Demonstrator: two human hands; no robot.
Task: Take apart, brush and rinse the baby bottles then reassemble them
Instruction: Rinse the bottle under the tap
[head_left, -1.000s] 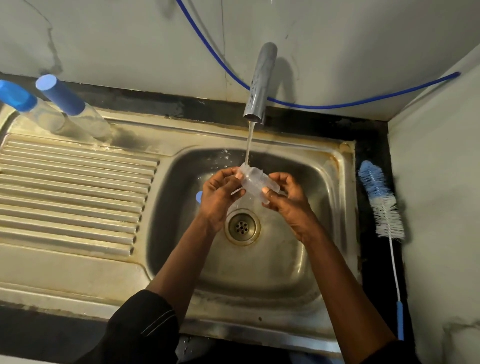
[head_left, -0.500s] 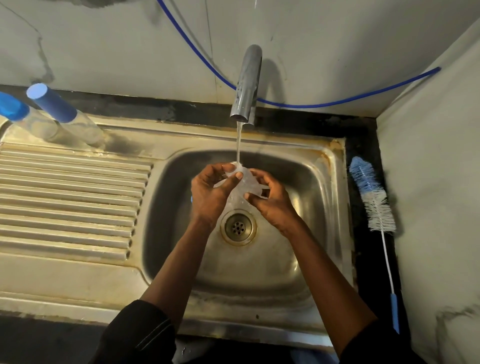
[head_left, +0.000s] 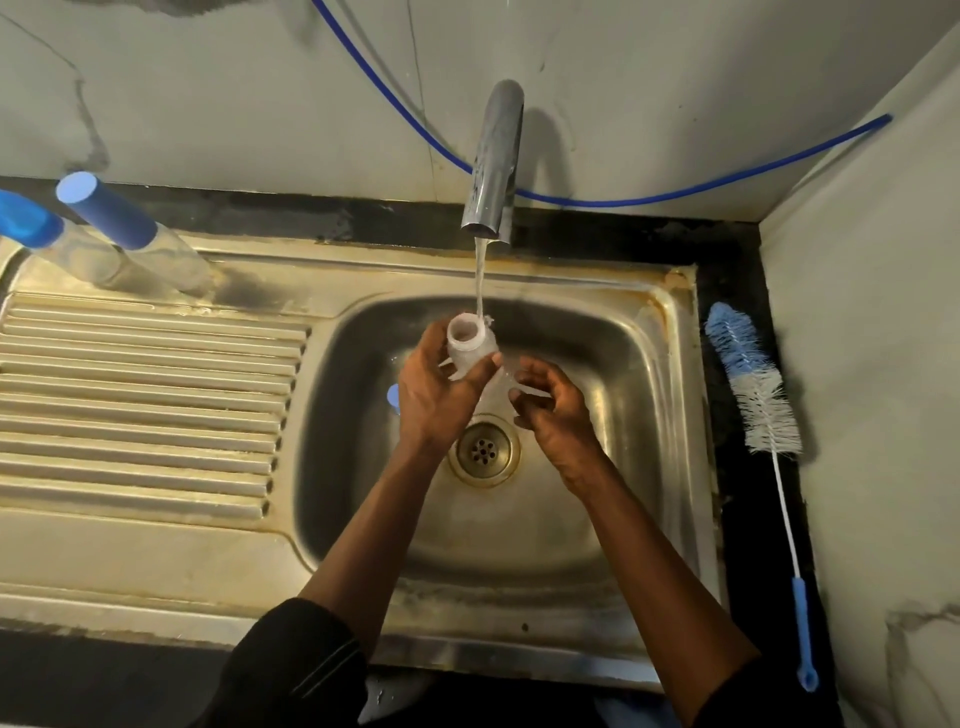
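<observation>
A clear baby bottle body (head_left: 470, 345) is held over the sink basin (head_left: 639, 374), its open neck turned up under the running tap (head_left: 493, 171). Water streams onto its rim. My left hand (head_left: 434, 400) grips the upper part of the bottle. My right hand (head_left: 553, 410) holds its lower end, fingers curled around it. A small blue piece (head_left: 393, 397) peeks out from behind my left hand; what it is stays hidden.
Two capped bottles with blue lids (head_left: 111, 213) stand at the back left by the ribbed drainboard (head_left: 140, 405). A blue-and-white bottle brush (head_left: 753, 395) lies on the dark ledge right of the sink. The drain (head_left: 483, 449) sits below my hands. A blue hose (head_left: 701, 189) runs along the wall.
The bottle went from lying sideways to neck-up under the water stream. My left hand shifted to grip its upper part and my right hand dropped toward its base.
</observation>
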